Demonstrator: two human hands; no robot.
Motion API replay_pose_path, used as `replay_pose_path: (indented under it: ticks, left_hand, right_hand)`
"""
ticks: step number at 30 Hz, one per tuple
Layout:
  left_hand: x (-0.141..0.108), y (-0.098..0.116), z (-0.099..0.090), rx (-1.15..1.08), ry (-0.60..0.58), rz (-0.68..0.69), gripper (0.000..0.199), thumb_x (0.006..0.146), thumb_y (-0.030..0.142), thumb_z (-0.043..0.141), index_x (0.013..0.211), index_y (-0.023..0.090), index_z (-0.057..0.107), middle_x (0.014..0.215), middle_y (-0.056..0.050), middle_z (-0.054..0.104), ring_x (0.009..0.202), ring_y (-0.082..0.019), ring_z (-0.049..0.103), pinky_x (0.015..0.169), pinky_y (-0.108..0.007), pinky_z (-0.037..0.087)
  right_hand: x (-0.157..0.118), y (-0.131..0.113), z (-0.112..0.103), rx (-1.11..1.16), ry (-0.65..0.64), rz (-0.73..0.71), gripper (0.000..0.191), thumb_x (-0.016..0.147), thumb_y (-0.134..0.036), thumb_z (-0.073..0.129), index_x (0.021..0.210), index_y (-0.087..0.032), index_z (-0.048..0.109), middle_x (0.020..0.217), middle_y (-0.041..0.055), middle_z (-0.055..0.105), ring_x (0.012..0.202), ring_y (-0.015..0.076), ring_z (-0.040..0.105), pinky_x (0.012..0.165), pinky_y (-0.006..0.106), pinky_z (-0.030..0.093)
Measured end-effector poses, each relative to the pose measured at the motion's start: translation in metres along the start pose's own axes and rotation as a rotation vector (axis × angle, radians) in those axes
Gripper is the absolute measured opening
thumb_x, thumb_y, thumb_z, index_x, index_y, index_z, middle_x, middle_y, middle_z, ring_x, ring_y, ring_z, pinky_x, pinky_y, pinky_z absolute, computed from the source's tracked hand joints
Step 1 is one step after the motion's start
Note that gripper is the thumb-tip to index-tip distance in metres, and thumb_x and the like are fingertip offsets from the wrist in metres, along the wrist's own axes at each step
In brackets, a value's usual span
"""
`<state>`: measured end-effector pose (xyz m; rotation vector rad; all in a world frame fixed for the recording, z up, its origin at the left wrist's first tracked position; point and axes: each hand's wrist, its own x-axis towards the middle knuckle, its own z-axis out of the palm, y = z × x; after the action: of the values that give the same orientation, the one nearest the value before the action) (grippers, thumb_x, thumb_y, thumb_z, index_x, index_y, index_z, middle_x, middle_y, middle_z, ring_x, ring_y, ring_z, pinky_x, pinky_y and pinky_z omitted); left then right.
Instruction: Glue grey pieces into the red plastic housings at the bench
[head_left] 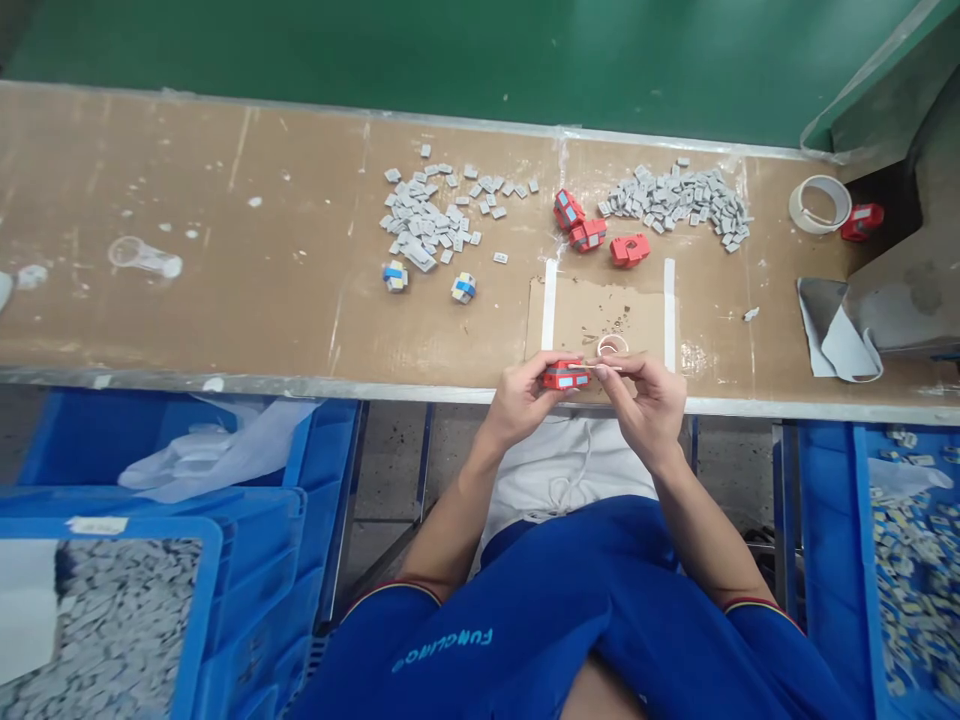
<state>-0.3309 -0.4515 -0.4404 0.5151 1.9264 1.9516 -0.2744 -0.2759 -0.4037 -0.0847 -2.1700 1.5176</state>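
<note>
Logged from my remote seat: left hand (517, 398), fingers clamped on a red block (566, 376) over the cardboard mat (600, 320); right hand (646, 405), fingers pinched together on a thin pale strip (604, 366). Risk: a slack pinch lets the strip slip, or drops the block.

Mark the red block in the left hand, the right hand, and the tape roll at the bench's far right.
Red block (564, 366): head view, on its red upper side.
Right hand (646, 403): head view, on the back of the hand.
Tape roll (817, 225): head view, on the near rim.
</note>
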Motion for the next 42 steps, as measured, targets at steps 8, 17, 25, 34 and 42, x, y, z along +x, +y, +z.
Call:
replay_pose_path:
  ticks: [8,17,25,34,42]
  left_hand:
    - [0.002,0.001,-0.001,0.002,-0.021,0.029,0.039,0.09,0.038,0.081,0.123,0.018,0.075,0.127,-0.014,0.08,0.11,-0.026,0.078,0.093,-0.033,0.062]
    - [0.0,-0.003,-0.001,-0.017,0.014,0.018,0.041,0.089,0.038,0.082,0.123,0.017,0.075,0.124,-0.013,0.08,0.1,-0.021,0.079,0.088,-0.029,0.062]
    - [0.001,-0.001,-0.003,-0.026,0.005,0.018,0.038,0.09,0.037,0.081,0.121,0.016,0.075,0.114,-0.012,0.082,0.094,-0.02,0.08,0.082,-0.027,0.064]
    - [0.002,-0.007,-0.004,0.051,0.007,0.113,0.041,0.092,0.031,0.077,0.13,0.019,0.073,0.127,-0.013,0.08,0.112,-0.024,0.078,0.097,-0.034,0.062]
    - [0.001,-0.004,-0.005,0.078,0.008,0.124,0.041,0.093,0.033,0.077,0.131,0.019,0.073,0.125,-0.014,0.08,0.11,-0.024,0.078,0.095,-0.033,0.061]
  right_hand:
    - [-0.001,0.001,0.004,0.02,-0.007,-0.027,0.002,0.097,-0.025,0.074,0.095,-0.025,0.073,0.093,0.0037,0.083,0.087,0.0204,0.081,0.076,0.033,0.067]
    - [0.01,0.006,-0.025,-0.136,0.147,-0.046,0.013,0.1,-0.037,0.071,0.096,-0.024,0.072,0.096,0.0058,0.078,0.094,0.0217,0.077,0.078,0.037,0.065]
    - [0.023,0.021,-0.031,-0.324,-0.065,-0.122,0.022,0.102,-0.039,0.065,0.115,-0.025,0.074,0.119,0.0115,0.073,0.107,0.0244,0.072,0.083,0.04,0.063]
    - [0.178,0.081,-0.065,-0.681,-0.166,-0.066,0.021,0.095,-0.019,0.055,0.108,-0.02,0.072,0.11,0.0108,0.07,0.091,0.0232,0.068,0.091,0.041,0.056]
    - [0.211,0.115,-0.045,-1.006,-0.281,-0.1,0.021,0.095,-0.018,0.049,0.096,-0.018,0.07,0.11,0.016,0.065,0.11,0.0338,0.059,0.096,0.051,0.053]
